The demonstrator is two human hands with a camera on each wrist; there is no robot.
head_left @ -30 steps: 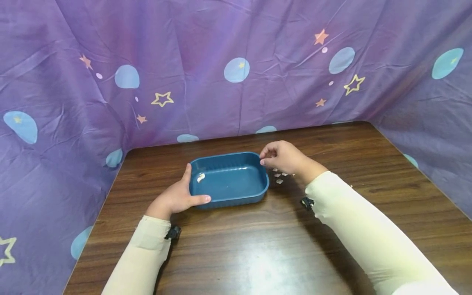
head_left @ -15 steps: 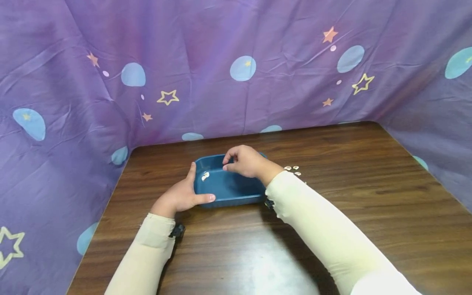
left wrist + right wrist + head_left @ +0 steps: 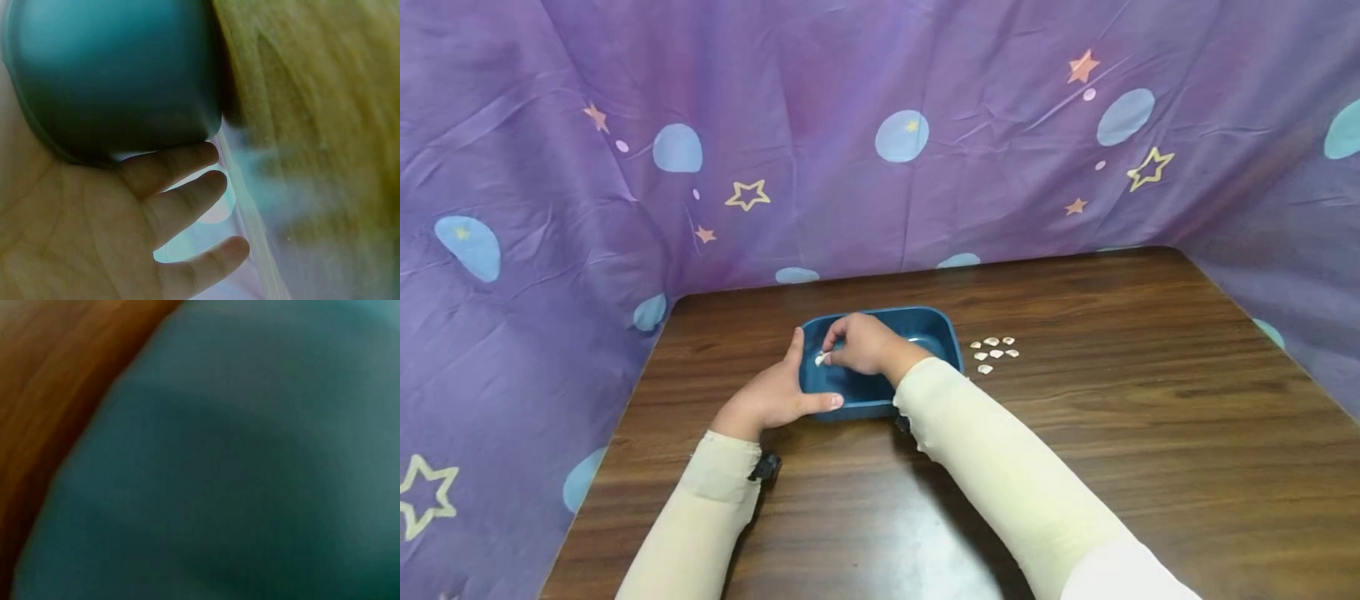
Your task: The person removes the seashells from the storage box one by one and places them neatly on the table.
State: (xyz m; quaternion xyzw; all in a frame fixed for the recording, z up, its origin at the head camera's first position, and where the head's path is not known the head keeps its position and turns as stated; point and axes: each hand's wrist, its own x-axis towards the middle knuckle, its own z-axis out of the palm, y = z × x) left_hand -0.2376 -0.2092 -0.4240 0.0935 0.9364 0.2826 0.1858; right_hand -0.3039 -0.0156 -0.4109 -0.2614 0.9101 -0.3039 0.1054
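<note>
A blue plastic tray [image 3: 861, 410] sits on the wooden table in the head view. My left hand [image 3: 767, 396] spans its left end, thumb along the near rim and forefinger by the far corner. The left wrist view shows that hand's straight fingers [image 3: 187, 200] along the tray wall [image 3: 144, 81]. My right hand [image 3: 863, 342] is inside the tray toward its left end. Its thumb and forefinger pinch a small white seashell, mostly hidden at the fingertips, beside a shell [image 3: 819, 360] in the tray. Only blurred tray wall [image 3: 219, 469] and wood show in the right wrist view.
Several small white seashells [image 3: 996, 354] lie in loose rows on the table [image 3: 1120, 400], just right of the tray. A purple curtain [image 3: 820, 117] with stars and blue shapes hangs behind the table and at both sides.
My right hand has moved left from beside the table shells, over the tray's right wall, and down to its left end. My left hand has stayed at the tray. The head view has shifted slightly.
</note>
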